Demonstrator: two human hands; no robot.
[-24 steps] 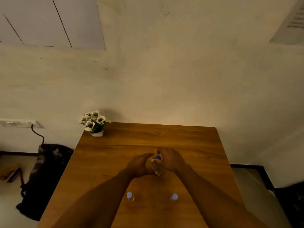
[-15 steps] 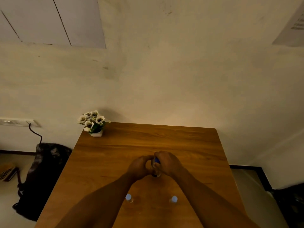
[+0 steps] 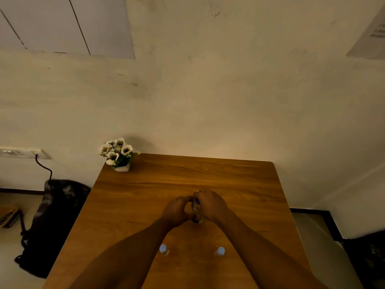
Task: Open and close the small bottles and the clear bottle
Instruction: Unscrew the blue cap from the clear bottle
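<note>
**Both hands on clear bottle, mid-table**

Wooden table [image 3: 145, 195] seen from above, pushed against a pale wall [image 3: 208, 101]. Both bare forearms reach in from the bottom edge and meet near the table's middle.

Left hand [image 3: 176, 210] is wrapped around the clear bottle [image 3: 196, 215], fingers curled together on its left side. Right hand [image 3: 211, 205] is closed over the top of the same bottle, fingers bunched around the blue cap [image 3: 197, 201], of which only a sliver shows between the 2 hands. Bottle stands roughly upright, its base at or just above the tabletop; cannot tell if it touches. Cannot tell whether the cap is seated or loose, hands cover it.

2 small bottles with white caps stand on the table nearer the person, between the forearms: left small bottle [image 3: 163, 249] just beside the left forearm, right small bottle [image 3: 219, 251] just beside the right forearm. Both upright, caps on, well apart from each other, neither touched.

Far left corner of the table: small white pot of white flowers [image 3: 118, 154]. On the floor left of the table: dark bag [image 3: 54, 222], a black cable [image 3: 43, 167] running up to a wall socket strip [image 3: 20, 152]. Dim, warm lighting; detail at the hands is blurred.
</note>
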